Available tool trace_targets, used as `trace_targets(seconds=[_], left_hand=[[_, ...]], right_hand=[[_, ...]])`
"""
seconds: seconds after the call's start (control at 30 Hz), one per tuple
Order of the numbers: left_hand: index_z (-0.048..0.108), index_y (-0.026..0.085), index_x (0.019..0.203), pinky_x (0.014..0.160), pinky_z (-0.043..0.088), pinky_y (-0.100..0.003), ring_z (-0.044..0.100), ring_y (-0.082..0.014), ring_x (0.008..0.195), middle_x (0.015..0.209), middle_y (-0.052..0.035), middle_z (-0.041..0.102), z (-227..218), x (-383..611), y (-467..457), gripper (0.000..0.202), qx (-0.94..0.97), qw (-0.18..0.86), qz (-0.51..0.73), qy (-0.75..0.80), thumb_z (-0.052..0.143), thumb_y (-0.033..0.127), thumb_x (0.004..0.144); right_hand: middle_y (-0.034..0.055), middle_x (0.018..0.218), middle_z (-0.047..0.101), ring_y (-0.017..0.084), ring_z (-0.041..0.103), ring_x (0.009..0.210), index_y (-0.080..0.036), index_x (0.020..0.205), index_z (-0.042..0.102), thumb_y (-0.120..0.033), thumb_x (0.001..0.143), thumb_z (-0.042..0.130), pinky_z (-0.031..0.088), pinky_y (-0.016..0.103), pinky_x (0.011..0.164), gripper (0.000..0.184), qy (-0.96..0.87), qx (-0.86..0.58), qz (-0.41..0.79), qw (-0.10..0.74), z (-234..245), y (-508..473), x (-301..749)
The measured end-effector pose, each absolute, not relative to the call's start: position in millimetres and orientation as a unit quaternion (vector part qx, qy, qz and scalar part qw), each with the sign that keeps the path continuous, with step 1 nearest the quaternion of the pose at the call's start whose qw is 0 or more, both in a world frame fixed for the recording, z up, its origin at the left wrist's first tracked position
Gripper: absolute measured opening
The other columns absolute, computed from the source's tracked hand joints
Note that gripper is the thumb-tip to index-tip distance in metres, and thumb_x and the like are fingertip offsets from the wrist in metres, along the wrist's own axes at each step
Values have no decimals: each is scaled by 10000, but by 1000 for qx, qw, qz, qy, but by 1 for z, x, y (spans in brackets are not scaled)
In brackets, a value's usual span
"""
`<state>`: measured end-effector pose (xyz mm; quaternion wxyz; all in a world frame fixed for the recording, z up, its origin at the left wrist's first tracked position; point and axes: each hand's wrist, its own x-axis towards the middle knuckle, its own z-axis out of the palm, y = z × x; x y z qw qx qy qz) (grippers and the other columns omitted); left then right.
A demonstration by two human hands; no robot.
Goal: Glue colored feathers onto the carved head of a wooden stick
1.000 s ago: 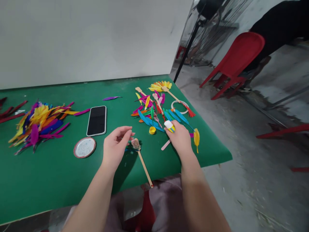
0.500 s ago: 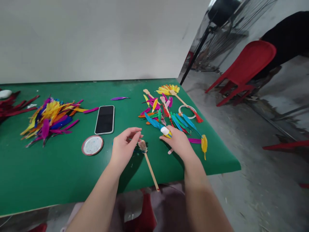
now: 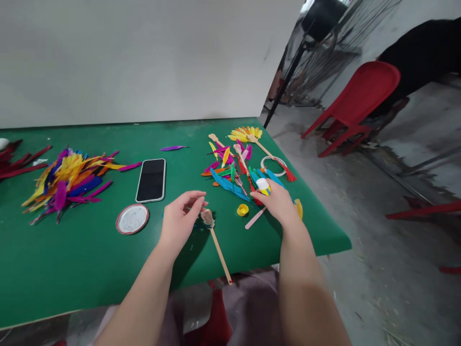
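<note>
My right hand (image 3: 275, 199) is closed round a glue stick (image 3: 264, 186) with a white end and a yellow and blue body, held tilted over the feathers. A small yellow cap (image 3: 242, 210) sits on the table left of this hand. My left hand (image 3: 182, 216) is curled, thumb and fingertips close together; whether anything is between them I cannot make out. Just right of its fingers lies a wooden stick (image 3: 220, 255) with a rounded, smeared head (image 3: 208, 217) and dark teal feathers, partly hidden. Beside my right hand lies a pink flat stick (image 3: 255, 218).
On the green table (image 3: 90, 269) are a phone (image 3: 151, 181), a round lid (image 3: 132, 219) and a pile of coloured feathers (image 3: 72, 180). Blue feathers (image 3: 227, 183) and a yellow feather fan (image 3: 247, 133) lie right. A red chair (image 3: 363, 96) stands beyond, near a person in dark clothing.
My right hand has moved right with the glue stick, and the yellow cap now shows on the table. My left hand keeps about the same place by the wooden stick. The view has shifted slightly.
</note>
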<state>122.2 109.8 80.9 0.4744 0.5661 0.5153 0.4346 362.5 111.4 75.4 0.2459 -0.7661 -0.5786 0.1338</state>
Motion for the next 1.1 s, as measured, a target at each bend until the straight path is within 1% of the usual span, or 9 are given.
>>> trace_targets(seconds=[0.17, 0.27, 0.37, 0.5, 0.63, 0.8, 0.97, 1.1], left_hand=[[635, 177, 895, 577, 511, -227, 651, -145, 688, 742, -32, 680, 79, 123, 110, 229, 577, 467, 427, 516, 556, 349, 766], [634, 179, 895, 584, 513, -225, 652, -143, 692, 744, -31, 680, 78, 123, 110, 225, 578, 465, 428, 517, 553, 347, 769], [634, 181, 900, 591, 513, -223, 653, -141, 696, 752, -32, 683, 79, 122, 110, 229, 579, 463, 428, 517, 551, 351, 772], [638, 180, 900, 597, 514, -227, 656, -146, 697, 736, -32, 684, 81, 122, 109, 236, 581, 461, 427, 517, 547, 356, 772], [639, 176, 898, 578, 516, -228, 658, -153, 697, 726, -35, 681, 83, 122, 109, 239, 579, 465, 433, 511, 545, 356, 771], [641, 181, 895, 568, 510, -221, 656, -150, 693, 726, -34, 683, 83, 121, 108, 233, 579, 466, 431, 512, 541, 350, 771], [646, 182, 889, 554, 504, -219, 652, -149, 676, 720, -33, 682, 83, 119, 108, 233, 582, 460, 431, 513, 541, 352, 768], [645, 184, 893, 550, 498, -213, 653, -149, 684, 724, -31, 681, 82, 117, 107, 239, 587, 456, 428, 514, 537, 359, 772]], right_hand=[[1, 695, 592, 176, 540, 628, -207, 712, 504, -309, 697, 620, 364, 269, 542, 156, -596, -745, 178, 241, 71, 118, 356], [5, 753, 614, 172, 557, 671, -202, 757, 515, -307, 710, 619, 367, 258, 562, 155, -598, -746, 178, 231, 68, 119, 353], [12, 754, 613, 178, 556, 683, -196, 784, 528, -305, 704, 630, 357, 255, 565, 170, -601, -751, 172, 213, 65, 119, 350], [26, 751, 613, 191, 561, 703, -192, 805, 552, -241, 669, 657, 339, 250, 560, 178, -605, -757, 160, 190, 61, 121, 344], [32, 726, 611, 193, 559, 690, -188, 825, 566, -182, 660, 638, 324, 247, 548, 179, -603, -760, 155, 187, 57, 124, 341], [26, 749, 609, 183, 546, 679, -195, 831, 563, -189, 666, 602, 349, 251, 557, 170, -594, -754, 164, 229, 60, 124, 345], [2, 699, 598, 161, 541, 606, -195, 806, 557, -231, 644, 596, 383, 259, 537, 171, -564, -744, 199, 298, 63, 123, 352], [-9, 677, 592, 141, 531, 562, -180, 761, 549, -268, 613, 616, 404, 265, 533, 184, -520, -735, 231, 370, 64, 122, 355]])
